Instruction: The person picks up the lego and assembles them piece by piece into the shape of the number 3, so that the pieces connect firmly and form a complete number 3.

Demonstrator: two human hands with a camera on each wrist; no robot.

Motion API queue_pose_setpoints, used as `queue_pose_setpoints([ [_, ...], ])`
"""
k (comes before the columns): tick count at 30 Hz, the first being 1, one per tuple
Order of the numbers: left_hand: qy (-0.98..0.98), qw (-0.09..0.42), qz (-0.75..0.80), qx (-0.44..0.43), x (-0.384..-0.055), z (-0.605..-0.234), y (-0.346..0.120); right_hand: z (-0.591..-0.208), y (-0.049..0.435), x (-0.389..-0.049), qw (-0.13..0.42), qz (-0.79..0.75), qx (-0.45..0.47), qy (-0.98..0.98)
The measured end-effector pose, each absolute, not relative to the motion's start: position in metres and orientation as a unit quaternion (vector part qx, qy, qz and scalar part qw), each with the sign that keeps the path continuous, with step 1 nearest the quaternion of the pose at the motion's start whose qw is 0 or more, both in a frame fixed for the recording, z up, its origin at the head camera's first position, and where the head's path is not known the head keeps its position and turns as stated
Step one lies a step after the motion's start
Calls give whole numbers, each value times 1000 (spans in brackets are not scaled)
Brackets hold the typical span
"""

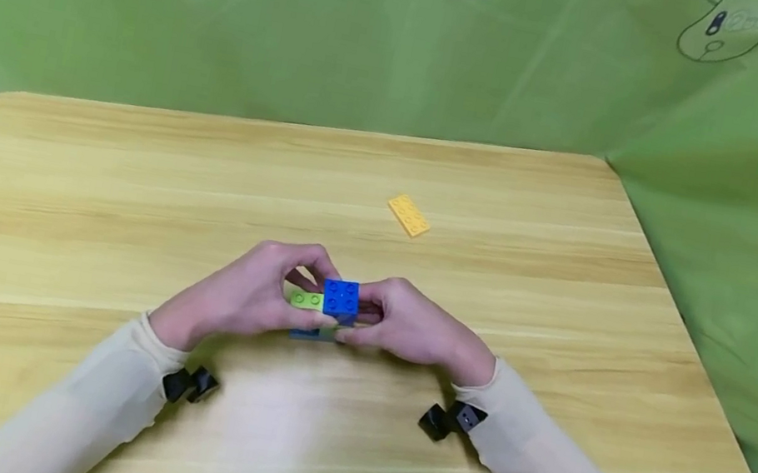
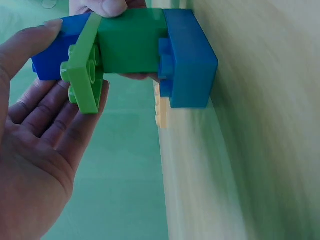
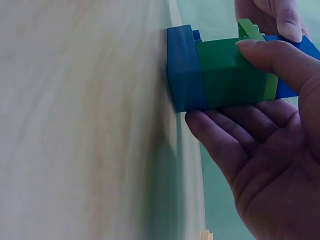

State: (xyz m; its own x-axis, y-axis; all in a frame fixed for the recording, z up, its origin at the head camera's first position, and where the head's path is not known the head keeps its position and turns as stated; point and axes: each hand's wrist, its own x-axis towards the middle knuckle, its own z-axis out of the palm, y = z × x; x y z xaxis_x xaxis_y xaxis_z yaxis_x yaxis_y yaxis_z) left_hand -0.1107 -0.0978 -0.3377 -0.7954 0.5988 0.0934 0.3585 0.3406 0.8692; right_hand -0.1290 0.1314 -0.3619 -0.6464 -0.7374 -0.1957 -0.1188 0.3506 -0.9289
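Both hands are holding one small block stack [image 1: 329, 305] between them near the middle of the tabletop [image 1: 122, 225]: the left hand [image 1: 239, 298] is curling its fingers round the left side, a fingertip [image 2: 47, 32] pressing on the top blue block [image 1: 341, 297] and other fingers lying under the light green plate [image 2: 82, 75], while the right hand [image 1: 408, 328] is pinching the dark green block [image 3: 232, 75] from the right. This stack is resting with its bottom blue block [image 3: 185, 70] touching the wood, the dark green block sitting on it, then the plate and the blue block above. Farther back, well apart from the hands, a yellow plate [image 1: 409, 215] is lying flat on the wood.
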Motion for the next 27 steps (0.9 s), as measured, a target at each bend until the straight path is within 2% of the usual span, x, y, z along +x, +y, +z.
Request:
queue_pose_setpoints([
  [27, 769, 161, 530, 320, -121, -345, -113, -363, 133, -129, 315, -483, -291, 764],
])
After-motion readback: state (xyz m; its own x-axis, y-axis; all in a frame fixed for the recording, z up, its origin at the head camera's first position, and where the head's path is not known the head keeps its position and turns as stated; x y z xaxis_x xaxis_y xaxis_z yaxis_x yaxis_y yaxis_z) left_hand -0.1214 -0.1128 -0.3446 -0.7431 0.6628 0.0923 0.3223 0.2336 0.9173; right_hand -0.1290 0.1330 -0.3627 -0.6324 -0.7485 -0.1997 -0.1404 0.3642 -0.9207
